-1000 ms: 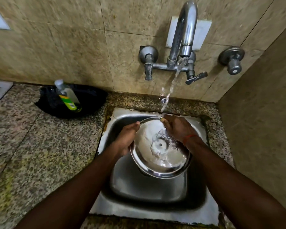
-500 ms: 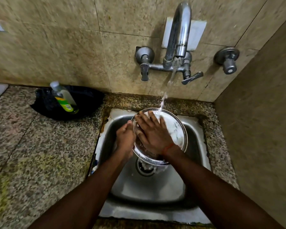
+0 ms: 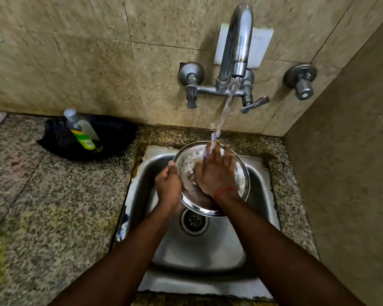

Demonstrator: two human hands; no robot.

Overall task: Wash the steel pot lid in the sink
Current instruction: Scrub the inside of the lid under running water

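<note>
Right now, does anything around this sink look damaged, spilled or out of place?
Yes. The sealant around the sink rim looks cracked and stained, worst at the left edge by the counter. The soap bottle leans in a black dish. Nothing is spilled; the water falls on the lid.

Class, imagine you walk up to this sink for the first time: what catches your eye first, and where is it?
A stream of water falls from the curved chrome wall tap onto the round steel pot lid, held tilted over the steel sink. The left hand grips its rim; the right hand lies flat on it. A clear green-labelled bottle leans at back left.
</note>
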